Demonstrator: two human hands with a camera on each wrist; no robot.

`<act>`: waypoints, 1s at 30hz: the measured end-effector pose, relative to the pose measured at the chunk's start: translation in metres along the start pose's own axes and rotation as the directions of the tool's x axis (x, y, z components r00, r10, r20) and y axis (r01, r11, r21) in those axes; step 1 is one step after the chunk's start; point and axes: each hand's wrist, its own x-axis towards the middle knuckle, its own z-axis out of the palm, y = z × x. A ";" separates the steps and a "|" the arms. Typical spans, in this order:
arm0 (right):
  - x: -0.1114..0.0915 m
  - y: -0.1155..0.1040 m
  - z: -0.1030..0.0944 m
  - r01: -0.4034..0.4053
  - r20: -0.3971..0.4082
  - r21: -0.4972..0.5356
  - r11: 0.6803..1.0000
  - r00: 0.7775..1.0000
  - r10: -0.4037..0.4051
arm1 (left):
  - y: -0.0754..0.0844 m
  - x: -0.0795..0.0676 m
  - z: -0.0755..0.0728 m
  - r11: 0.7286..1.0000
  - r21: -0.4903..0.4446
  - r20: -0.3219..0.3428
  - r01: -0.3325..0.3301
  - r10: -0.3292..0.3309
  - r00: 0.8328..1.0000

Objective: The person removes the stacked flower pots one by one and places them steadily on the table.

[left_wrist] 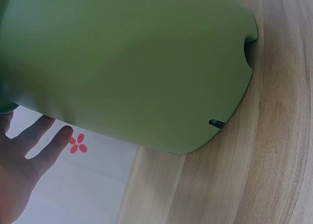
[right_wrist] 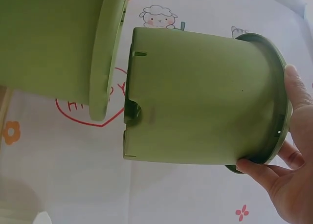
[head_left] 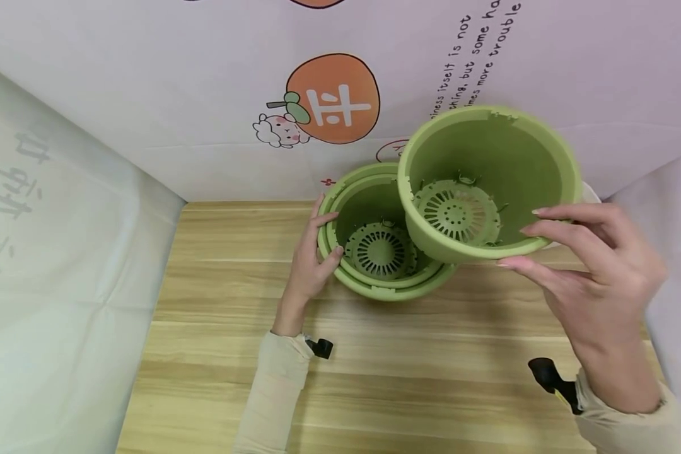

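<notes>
A green plastic flowerpot (head_left: 505,157), with slots in its base, is held tilted in the air. My right hand (head_left: 607,258) pinches its rim, fingers inside and thumb outside. Below and to the left stand nested green flowerpots (head_left: 386,294), showing two rims one within the other. On their left side my left hand (head_left: 312,265) grips the rim, its thumb over the near edge. The right wrist view has the lifted flowerpot (right_wrist: 205,97) wholly out of the stack, its base near the stack's rim (right_wrist: 101,62). In the left wrist view, the stack's outer wall (left_wrist: 137,77) stands on the wood.
The wooden tabletop (head_left: 232,378) extends in front and to the left. A printed cloth (head_left: 215,94) hangs close behind the pots, with pale cloth sides (head_left: 62,284) at left and right. A white object (head_left: 589,194) peeks out behind the lifted pot.
</notes>
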 end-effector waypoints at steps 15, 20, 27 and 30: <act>0.002 0.002 -0.011 -0.044 -0.061 0.028 0.999 0.997 0.046 | -0.001 0.001 0.001 0.999 -0.036 -0.009 -0.007 0.007 1.000; 0.001 0.003 -0.016 -0.057 -0.067 0.002 0.998 0.996 0.057 | -0.002 0.001 0.002 0.999 -0.042 -0.009 -0.023 0.023 1.000; 0.000 0.002 -0.015 -0.069 -0.071 -0.004 0.998 0.995 0.069 | -0.004 0.001 0.001 0.999 -0.039 -0.011 -0.030 0.029 1.000; -0.001 0.002 -0.017 -0.076 -0.082 0.001 0.997 0.994 0.075 | -0.004 0.001 0.001 0.999 -0.047 -0.013 -0.027 0.027 1.000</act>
